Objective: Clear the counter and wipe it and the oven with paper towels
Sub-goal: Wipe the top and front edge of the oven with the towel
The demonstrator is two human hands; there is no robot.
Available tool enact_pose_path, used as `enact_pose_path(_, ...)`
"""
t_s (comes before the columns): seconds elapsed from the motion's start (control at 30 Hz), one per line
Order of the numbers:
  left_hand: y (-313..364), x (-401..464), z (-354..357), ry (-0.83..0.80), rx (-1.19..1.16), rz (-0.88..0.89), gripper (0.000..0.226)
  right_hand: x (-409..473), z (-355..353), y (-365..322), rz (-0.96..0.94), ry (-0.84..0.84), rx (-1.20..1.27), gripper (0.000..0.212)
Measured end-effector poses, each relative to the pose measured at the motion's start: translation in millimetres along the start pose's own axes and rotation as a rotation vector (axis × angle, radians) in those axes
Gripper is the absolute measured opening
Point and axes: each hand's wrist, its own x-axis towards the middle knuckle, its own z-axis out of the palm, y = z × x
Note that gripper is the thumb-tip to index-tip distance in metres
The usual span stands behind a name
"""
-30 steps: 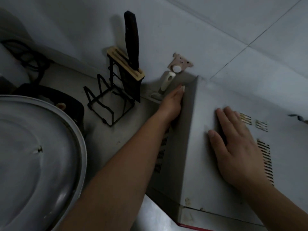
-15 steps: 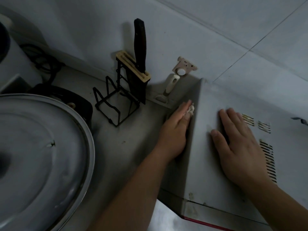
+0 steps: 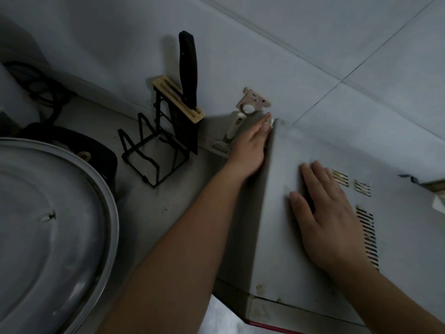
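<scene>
I have my left hand (image 3: pixel 249 147) pressed flat along the oven's (image 3: pixel 301 249) left side wall, fingers straight and close together, with a small wad of paper towel (image 3: pixel 270 121) showing past the fingertips at the rear top corner. My right hand (image 3: pixel 330 220) lies palm-down on the oven top, fingers extended and slightly spread, holding nothing, just beside the vent slots (image 3: pixel 367 237).

Hazards, as I judge them:
1. The wad is small; friction against the corner edge may tear it or pull it from under the fingers.
2. Reach toward the rear brings the hand near the pale wall hook (image 3: pixel 252 103) and the knife rack (image 3: pixel 168 131), where a knife (image 3: pixel 189 75) stands upright; an overshoot may knock them.
3. Uneven bracing may shift the oven on the counter (image 3: pixel 154 203)
</scene>
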Motion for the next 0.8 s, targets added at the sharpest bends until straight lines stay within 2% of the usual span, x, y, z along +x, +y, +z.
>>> enact_pose_path(0.17,-13.5,2.7,-8.0,-0.060,0.044,-0.058,0.038,0.2,-2.1,-0.7,-0.004,-0.010,-0.012,0.070)
enact_pose_path(0.3,-76.4,-46.2,-31.9,-0.030,0.093,-0.268,0.040,-1.2,-2.1,-1.6,-0.002,-0.019,-0.003,0.071)
enact_pose_path(0.43,-120.6,-72.8,-37.4,0.043,-0.038,-0.433,0.042,0.0,-1.5,-1.2,-0.002,-0.008,-0.002,0.070)
enact_pose_path(0.53,-115.1,-61.7,-36.8,0.027,-0.054,-0.405,0.041,0.5,-0.5,-1.4,-0.001,-0.008,-0.001,0.070)
enact_pose_path(0.67,-78.5,-59.2,-28.1,0.050,-0.119,-0.273,0.038,0.4,-1.2,-1.1,0.000,-0.001,0.008,0.070)
enact_pose_path(0.8,-53.4,-71.8,-21.1,0.044,-0.071,-0.196,0.038,-2.4,-1.8,-1.4,0.000,0.003,0.010,0.070)
